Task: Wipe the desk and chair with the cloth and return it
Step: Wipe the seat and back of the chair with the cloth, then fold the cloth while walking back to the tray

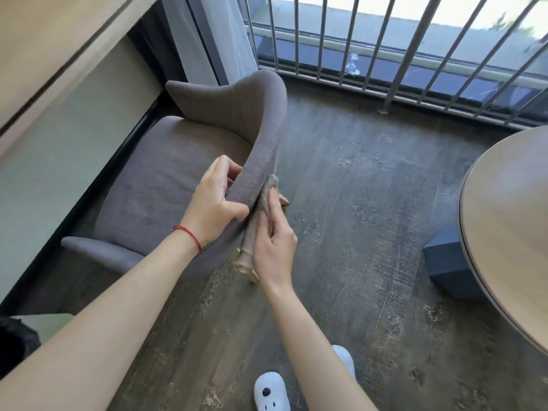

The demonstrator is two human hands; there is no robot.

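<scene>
A grey upholstered chair (166,161) is pushed partly under the light wooden desk (44,54) at the left. My left hand (215,203), with a red string on the wrist, grips the top edge of the curved backrest. My right hand (274,244) presses a grey-brown cloth (271,188) against the outer side of the backrest, fingers flat over it. The cloth bunches above my fingers and hangs below my palm. Wooden chair legs peek out under the hand.
A round wooden table (510,232) fills the right edge, with a dark blue box (444,262) under it. Metal railing (370,54) and a window run along the back, a white curtain (207,34) beside them. Dark wood floor lies between; white slippers (271,393) at bottom.
</scene>
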